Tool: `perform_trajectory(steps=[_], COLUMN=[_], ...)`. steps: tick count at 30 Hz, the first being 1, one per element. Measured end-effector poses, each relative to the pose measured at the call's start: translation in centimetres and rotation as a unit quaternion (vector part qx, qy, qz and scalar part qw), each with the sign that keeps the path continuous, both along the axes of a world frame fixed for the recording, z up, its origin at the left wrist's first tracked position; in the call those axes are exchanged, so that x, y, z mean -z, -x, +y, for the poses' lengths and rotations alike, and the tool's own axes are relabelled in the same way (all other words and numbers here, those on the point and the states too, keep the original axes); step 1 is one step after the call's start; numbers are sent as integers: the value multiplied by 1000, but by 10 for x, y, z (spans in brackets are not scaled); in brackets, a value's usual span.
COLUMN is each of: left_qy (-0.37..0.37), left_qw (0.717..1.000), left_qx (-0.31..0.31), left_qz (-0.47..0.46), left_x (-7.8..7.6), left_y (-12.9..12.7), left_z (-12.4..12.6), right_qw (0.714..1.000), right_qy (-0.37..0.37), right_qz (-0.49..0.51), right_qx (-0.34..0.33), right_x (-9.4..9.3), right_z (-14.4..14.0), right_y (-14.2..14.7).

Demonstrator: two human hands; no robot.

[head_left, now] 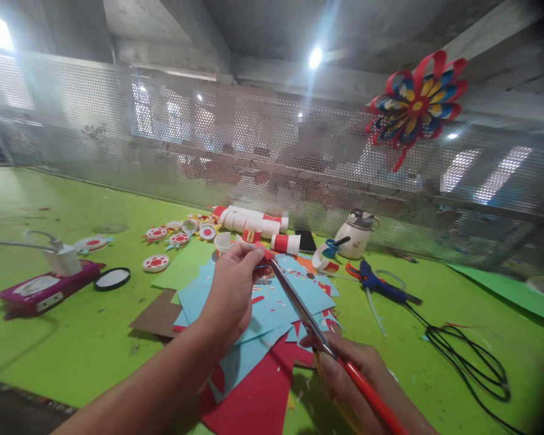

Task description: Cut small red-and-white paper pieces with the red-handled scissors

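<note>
- A small red paper piece (259, 249) is pinched between thumb and fingers of the left hand (231, 290), held up above the pile of blue and red paper sheets (272, 320) on the green table (72, 326).
- Red-handled scissors (317, 332) are gripped in the right hand (358, 374), fingers closed round the handles; the blade tips are met at the red piece, just beside the left fingertips.
- Whether the blades are slightly parted or fully closed cannot be told.
- Judged: the cut is best made with the paper kept taut and the left fingertips held clear of the blade line; short snips near the tips would suit so small a piece.
- The red piece looks thin and stiff, mostly hidden by the fingers; its outline cannot be made out.
- Beyond the pile, lying red-and-white paper cups (254, 223) are noted, with round red-and-white paper discs (156, 263) to the left.
- A blue glue gun (381, 284) with black cord lies to the right; a white jar (356, 234) stands behind it.
- A paper flower (417, 103) is hung on the mesh screen.
</note>
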State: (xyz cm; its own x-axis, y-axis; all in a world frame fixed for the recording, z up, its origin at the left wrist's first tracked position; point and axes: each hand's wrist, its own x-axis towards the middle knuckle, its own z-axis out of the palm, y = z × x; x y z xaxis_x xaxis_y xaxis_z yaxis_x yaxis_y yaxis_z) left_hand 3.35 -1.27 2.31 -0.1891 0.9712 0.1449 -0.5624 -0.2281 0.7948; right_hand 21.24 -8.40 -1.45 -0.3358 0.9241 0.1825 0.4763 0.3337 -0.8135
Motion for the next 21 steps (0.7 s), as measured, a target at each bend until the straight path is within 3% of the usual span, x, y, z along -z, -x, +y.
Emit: perform_trajectory(steps=[9,21], left_qy=[-9,-23], left_qw=[1000,997], left_qx=[5,69], left_qz=[-12,-4], left_x=[-1,5], left_y=[0,1], left_z=[-1,-1], right_qw=[999,1000], right_qy=[-2,14], right_qz=[30,25], right_qx=[18,11], right_x=[3,-2], right_z=[1,-1], right_y=[-1,-2])
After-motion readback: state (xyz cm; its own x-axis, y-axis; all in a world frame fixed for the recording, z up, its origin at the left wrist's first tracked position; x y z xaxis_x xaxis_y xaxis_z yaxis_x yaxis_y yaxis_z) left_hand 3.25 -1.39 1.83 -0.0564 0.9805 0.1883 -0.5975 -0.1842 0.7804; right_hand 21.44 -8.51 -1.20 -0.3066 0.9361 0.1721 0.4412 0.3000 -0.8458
